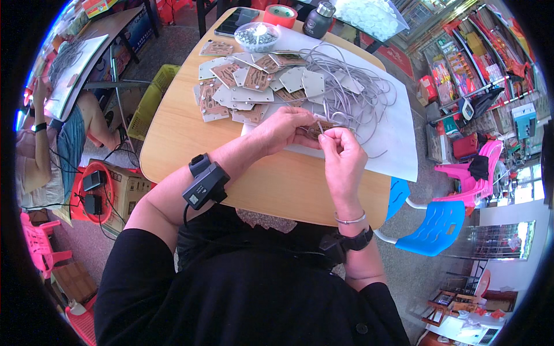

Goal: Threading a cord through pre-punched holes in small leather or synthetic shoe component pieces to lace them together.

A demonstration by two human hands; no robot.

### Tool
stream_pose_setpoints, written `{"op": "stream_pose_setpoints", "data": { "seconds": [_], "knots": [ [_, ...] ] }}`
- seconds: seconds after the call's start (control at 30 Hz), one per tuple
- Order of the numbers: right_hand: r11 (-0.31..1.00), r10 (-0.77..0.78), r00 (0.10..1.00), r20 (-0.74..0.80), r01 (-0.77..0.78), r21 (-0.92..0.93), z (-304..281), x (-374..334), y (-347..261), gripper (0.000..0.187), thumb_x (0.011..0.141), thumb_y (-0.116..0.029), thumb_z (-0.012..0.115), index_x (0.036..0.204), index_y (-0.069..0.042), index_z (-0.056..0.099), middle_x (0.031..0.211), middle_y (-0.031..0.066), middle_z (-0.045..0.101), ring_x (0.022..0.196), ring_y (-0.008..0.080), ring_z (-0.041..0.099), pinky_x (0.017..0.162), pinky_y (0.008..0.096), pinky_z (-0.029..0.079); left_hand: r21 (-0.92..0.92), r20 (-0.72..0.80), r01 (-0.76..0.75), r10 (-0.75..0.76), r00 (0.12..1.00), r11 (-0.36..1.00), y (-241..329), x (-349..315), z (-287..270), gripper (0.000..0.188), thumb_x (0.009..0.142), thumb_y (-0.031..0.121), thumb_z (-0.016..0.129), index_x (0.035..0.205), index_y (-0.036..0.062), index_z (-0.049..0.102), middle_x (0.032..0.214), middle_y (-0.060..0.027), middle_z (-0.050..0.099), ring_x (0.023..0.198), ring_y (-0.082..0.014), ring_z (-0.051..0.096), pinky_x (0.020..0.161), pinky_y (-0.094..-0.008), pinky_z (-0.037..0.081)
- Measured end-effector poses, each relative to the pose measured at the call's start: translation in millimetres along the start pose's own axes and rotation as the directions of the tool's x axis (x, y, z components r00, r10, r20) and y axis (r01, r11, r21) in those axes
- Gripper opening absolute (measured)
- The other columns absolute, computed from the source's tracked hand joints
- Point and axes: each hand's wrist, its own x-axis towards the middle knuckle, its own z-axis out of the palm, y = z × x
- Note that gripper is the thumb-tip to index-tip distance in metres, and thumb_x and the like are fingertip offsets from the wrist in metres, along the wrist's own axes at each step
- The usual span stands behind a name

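My left hand (pixel 288 128) is closed on a small brown circuit board (pixel 326 123), mostly hidden by my fingers, near the front of the table. Close beside it, my right hand (pixel 344 158) pinches a thin grey cable (pixel 321 128) against the board. Just beyond my hands lies a pile of flat boards (pixel 254 79), some showing brown circuit sides and others pale grey sides. To its right, a loose tangle of grey cables (pixel 369 95) spreads over a white sheet (pixel 398 147).
At the table's (pixel 173 138) far end are a phone (pixel 238 21), a clear bowl of small metal parts (pixel 257 38), a tape roll (pixel 280 15) and a dark flask (pixel 319 21). A blue chair (pixel 434 228) stands right. Another person (pixel 43 153) sits left, near a yellow crate (pixel 153 101).
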Motion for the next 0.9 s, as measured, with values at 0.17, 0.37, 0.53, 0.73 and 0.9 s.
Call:
{"op": "stream_pose_setpoints", "data": {
  "seconds": [0.17,0.37,0.53,0.73,0.9],
  "knots": [
    [0.995,0.052,0.999,-0.009,-0.051,0.081,1.8,0.6,1.4,0.009,0.081,-0.010,0.066,0.084,-0.001,0.063,0.063,0.0044,0.061,0.057,0.0086,0.056,0.053,0.0248,0.045,0.007,-0.007,-0.011,0.011,1.000,1.000,2.0,-2.5,3.9,0.022,0.091,0.010,0.048,0.102,-0.0082,0.054,0.098,-0.0169,0.061,0.088,-0.0267,0.065,0.081,-0.0405,0.056],
    [0.959,0.173,0.980,0.102,-0.191,0.208,0.2,4.4,0.0,0.010,0.083,-0.010,0.064,0.085,0.000,0.064,0.064,0.0033,0.062,0.054,0.0064,0.054,0.050,0.0203,0.042,0.033,-0.001,-0.045,0.045,0.999,0.998,-2.7,0.1,0.2,0.021,0.091,0.013,0.052,0.098,-0.0066,0.057,0.093,-0.0140,0.062,0.083,-0.0245,0.065,0.078,-0.0366,0.056],
    [0.757,0.318,0.907,0.275,-0.418,0.502,-2.1,7.2,4.0,0.010,0.082,-0.012,0.064,0.085,-0.002,0.064,0.064,0.0026,0.060,0.048,0.0023,0.044,0.043,0.0159,0.033,0.125,-0.062,-0.107,0.116,0.991,0.986,-6.0,0.3,4.7,0.020,0.091,0.014,0.054,0.096,-0.0049,0.060,0.089,-0.0111,0.063,0.079,-0.0185,0.065,0.075,-0.0295,0.055],
    [0.677,0.413,0.864,0.289,-0.503,0.538,1.1,10.4,8.2,0.008,0.082,-0.011,0.063,0.080,-0.003,0.063,0.062,0.0026,0.059,0.046,0.0027,0.044,0.042,0.0161,0.032,0.212,-0.097,-0.120,0.143,0.985,0.970,-8.2,1.6,2.5,0.021,0.091,0.014,0.055,0.099,-0.0052,0.060,0.092,-0.0105,0.063,0.078,-0.0169,0.064,0.074,-0.0282,0.054],
    [0.715,0.419,0.880,0.225,-0.473,0.515,3.2,9.6,2.6,0.009,0.082,-0.010,0.061,0.079,-0.002,0.063,0.061,0.0023,0.059,0.047,0.0030,0.044,0.043,0.0166,0.032,0.202,-0.088,-0.153,0.173,0.981,0.967,-10.0,3.1,1.6,0.020,0.091,0.013,0.055,0.097,-0.0049,0.060,0.090,-0.0097,0.063,0.075,-0.0164,0.064,0.073,-0.0277,0.054]
  ]
}}
